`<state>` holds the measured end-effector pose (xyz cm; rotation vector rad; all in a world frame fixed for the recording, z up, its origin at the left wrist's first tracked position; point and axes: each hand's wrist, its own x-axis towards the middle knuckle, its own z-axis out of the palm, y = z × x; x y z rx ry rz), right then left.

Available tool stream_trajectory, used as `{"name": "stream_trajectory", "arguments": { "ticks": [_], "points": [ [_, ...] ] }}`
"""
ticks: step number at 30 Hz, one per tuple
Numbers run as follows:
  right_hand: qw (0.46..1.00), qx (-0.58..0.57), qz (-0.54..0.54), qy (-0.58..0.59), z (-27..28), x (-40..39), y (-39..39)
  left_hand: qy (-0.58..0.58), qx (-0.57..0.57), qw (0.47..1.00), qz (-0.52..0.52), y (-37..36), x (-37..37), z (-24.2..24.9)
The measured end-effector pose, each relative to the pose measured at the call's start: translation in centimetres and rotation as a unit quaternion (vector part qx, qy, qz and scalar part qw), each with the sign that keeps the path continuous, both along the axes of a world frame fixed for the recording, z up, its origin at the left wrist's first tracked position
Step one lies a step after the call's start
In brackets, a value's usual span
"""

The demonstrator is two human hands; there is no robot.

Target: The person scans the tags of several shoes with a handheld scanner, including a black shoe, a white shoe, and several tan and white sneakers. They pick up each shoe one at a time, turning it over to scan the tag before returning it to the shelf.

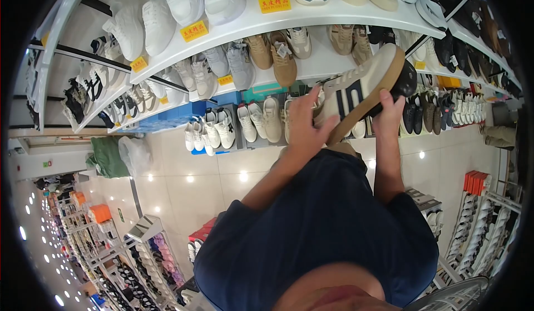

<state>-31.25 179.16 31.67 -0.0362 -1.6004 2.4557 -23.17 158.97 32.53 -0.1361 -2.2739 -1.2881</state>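
I hold a cream sneaker (pixel 356 91) with dark blue side stripes and a tan gum sole up in front of the shelves, tilted with its sole turned to the right. My left hand (pixel 305 123) is wrapped over the shoe's lower end and side. My right hand (pixel 389 110) grips the sole edge near the dark upper end of the shoe. Both forearms reach out from my dark blue shirt (pixel 322 227).
Curved white shelves (pixel 334 16) carry rows of white, beige and dark sneakers with yellow price tags (pixel 275 3). More pairs stand on low blue stands (pixel 222 130) on the glossy tiled floor. A green bag (pixel 108 156) lies at left. Shoe racks (pixel 478 211) stand at right.
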Motion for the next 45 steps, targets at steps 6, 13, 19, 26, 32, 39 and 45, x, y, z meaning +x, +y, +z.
{"name": "stream_trajectory", "arguments": {
  "ticks": [6, 13, 19, 26, 32, 39, 45],
  "points": [
    [0.984, -0.130, 0.096, -0.073, 0.1, -0.9, 2.4, -0.180, 0.302, 0.935, -0.035, -4.4, -1.6, -1.9],
    [0.976, -0.149, 0.095, -0.131, -1.6, -1.4, 2.6, -0.261, 0.203, 0.921, -0.208, -3.2, -2.0, -1.4],
    [0.969, -0.170, 0.076, -0.162, 0.2, -1.0, 2.1, -0.245, 0.386, 0.858, -0.234, -3.3, -2.1, -1.4],
    [0.965, -0.188, 0.108, -0.150, -0.6, -1.3, 2.1, -0.248, 0.391, 0.855, -0.233, -3.5, -2.0, -1.8],
    [0.963, -0.204, 0.119, -0.133, -1.0, -1.2, 1.7, -0.266, 0.430, 0.833, -0.224, -3.7, -1.6, -2.0],
    [0.990, -0.130, 0.040, -0.023, -3.0, 0.3, -0.1, -0.374, 0.668, 0.560, -0.315, -4.1, 1.3, -4.7],
    [0.988, -0.081, 0.126, 0.031, -2.6, 2.5, -2.6, -0.328, 0.814, 0.354, -0.323, -4.5, 3.3, -7.9]
  ]
}}
